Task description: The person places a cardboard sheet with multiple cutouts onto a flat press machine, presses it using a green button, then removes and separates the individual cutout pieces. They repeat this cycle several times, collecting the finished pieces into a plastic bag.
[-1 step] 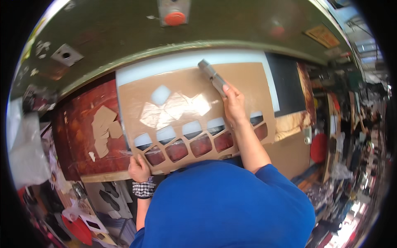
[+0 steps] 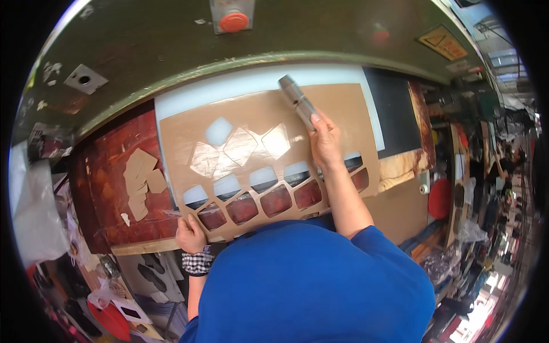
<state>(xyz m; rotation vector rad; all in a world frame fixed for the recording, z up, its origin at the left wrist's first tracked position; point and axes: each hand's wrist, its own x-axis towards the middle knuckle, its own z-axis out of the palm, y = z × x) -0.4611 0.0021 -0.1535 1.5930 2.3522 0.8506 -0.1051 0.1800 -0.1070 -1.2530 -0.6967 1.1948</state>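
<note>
My right hand (image 2: 325, 143) is closed around one end of a grey metal cutting die (image 2: 296, 98), raised and tilted over the far part of a brown sheet (image 2: 343, 108). At the sheet's near left corner, my left hand (image 2: 190, 233) grips the edge, thumb on top. Rows of angular holes run along the near side of the sheet. Farther in, a diamond-shaped hole (image 2: 219, 131) shows the pale board (image 2: 229, 86) underneath. Beside it are several cut outlines (image 2: 240, 147) with their shiny pieces still in place.
Several loose brown cut pieces (image 2: 140, 177) lie on the red-brown worn board (image 2: 106, 166) at left. A green machine beam (image 2: 320, 34) with a red button (image 2: 234, 22) spans the far side. A black board (image 2: 394, 117) lies at right. Clear plastic bags (image 2: 40, 200) hang far left.
The die in my right hand has shifted slightly, and the cut outlines beside the diamond hole show more plainly. My left hand stays on the sheet's corner. The whole view has moved a little.
</note>
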